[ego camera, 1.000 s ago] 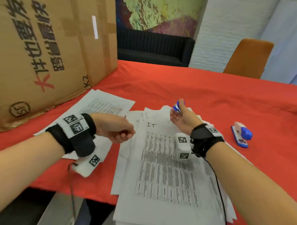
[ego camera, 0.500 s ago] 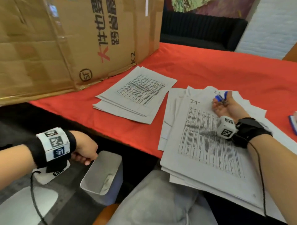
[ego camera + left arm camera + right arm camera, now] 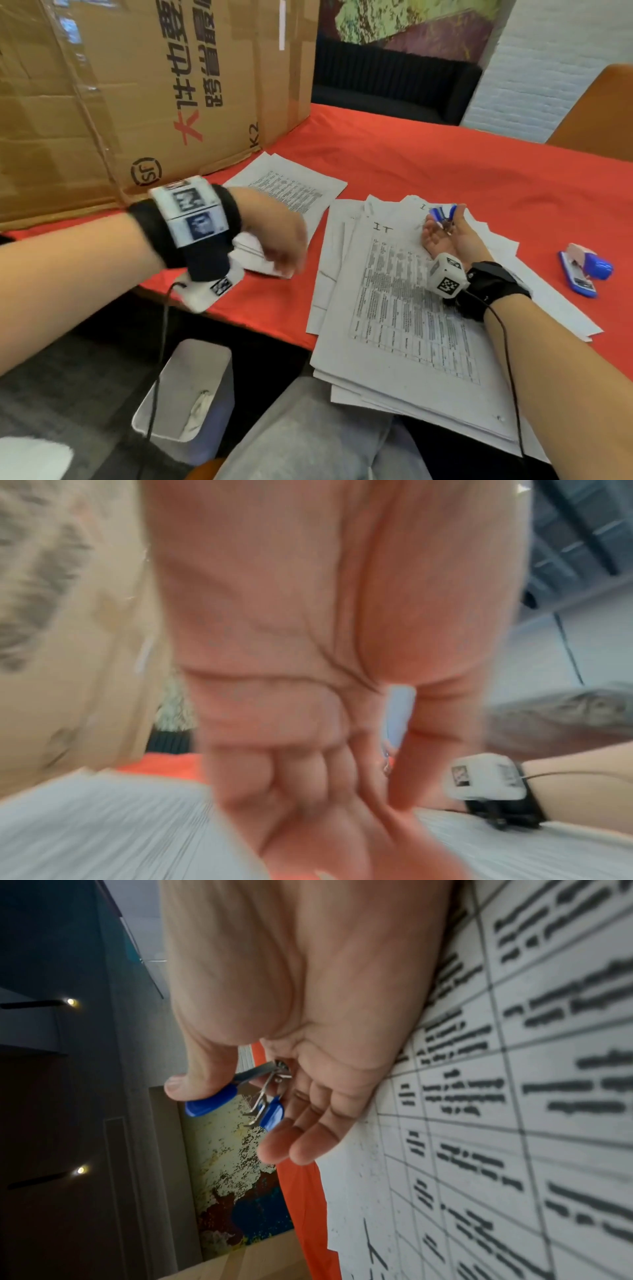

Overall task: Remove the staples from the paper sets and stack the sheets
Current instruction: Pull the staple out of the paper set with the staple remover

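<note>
Head view, contents by size. Large brown corrugated cardboard box (image 3: pixel 130 89) with black and red printed characters, standing at the far left of the worktop. Red-covered worktop (image 3: pixel 428 164), bearing all paper. Main pile of white printed sheets with tables of text (image 3: pixel 404 329), loosely fanned, near edge overhanging the worktop above the person's grey-trousered lap; top sheet hand-marked "IT". Second, smaller stack of white printed sheets (image 3: pixel 294 192), lying beside the box, apart from the main pile. Pale grey rectangular waste bin (image 3: pixel 191 387) on the floor below the worktop edge, with a crumpled white scrap inside. Blue and white desk stapler (image 3: pixel 582 270), on the worktop to the right of the main pile, just beside its edge.

Left hand (image 3: pixel 277 233), blurred, raised above the worktop edge between the two paper stacks; left wrist view shows the fingers (image 3: pixel 308 777) curled into the palm; grip clenched, whether it holds anything cannot be told. Right hand (image 3: pixel 445 233), resting side-down on the top sheet of the main pile, palm facing left. Small blue-handled metal staple remover (image 3: pixel 240 1096), jaws apart, pinched between right thumb and fingers; grip grasping the remover.
</note>
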Motion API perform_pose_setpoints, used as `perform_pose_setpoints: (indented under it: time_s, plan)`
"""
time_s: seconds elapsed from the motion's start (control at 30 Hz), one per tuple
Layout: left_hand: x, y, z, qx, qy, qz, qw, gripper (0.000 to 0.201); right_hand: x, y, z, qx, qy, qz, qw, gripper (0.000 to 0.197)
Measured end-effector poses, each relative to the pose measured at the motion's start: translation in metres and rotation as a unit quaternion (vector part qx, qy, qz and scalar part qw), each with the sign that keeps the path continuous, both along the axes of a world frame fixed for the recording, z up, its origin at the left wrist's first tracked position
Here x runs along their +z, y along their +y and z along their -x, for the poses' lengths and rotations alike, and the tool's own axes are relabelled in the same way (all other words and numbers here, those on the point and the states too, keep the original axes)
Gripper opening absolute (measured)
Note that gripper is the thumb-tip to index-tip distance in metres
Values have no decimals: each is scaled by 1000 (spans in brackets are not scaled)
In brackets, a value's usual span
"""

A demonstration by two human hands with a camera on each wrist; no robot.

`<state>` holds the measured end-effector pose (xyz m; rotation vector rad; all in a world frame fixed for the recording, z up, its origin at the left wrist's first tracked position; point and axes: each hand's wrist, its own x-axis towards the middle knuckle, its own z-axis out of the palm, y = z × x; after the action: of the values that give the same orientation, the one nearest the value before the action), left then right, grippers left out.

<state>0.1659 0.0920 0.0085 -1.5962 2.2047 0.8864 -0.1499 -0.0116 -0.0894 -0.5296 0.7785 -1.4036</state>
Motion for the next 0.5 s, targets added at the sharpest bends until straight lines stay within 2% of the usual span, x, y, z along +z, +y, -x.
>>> perform_pose_setpoints:
  time_s: [0.07, 0.13, 0.2, 0.27, 0.33, 0.4, 0.5]
  plan:
    - [5, -30, 30, 4, 36, 149, 988, 25, 1, 1, -1, 9, 1, -5, 1000, 49]
    - [0, -58, 60, 20, 62, 214, 975, 32, 1, 0, 0, 15, 2, -13, 1000, 51]
    - [-10, -84, 84, 26, 67, 215, 974, 32, -1, -3, 3, 17, -4, -19, 1000, 53]
    - [-20, -108, 101, 27, 65, 205, 976, 11, -3, -5, 4, 17, -8, -24, 1000, 54]
    - [-29, -128, 111, 24, 53, 195, 979, 22, -3, -6, 2, 15, -12, -28, 999, 53]
    - [-36, -139, 122, 10, 35, 177, 984, 14, -3, -6, 3, 11, -23, -33, 999, 53]
    - [-40, -150, 130, -5, -2, 156, 988, 22, -2, -7, 4, -3, -40, -37, 999, 54]
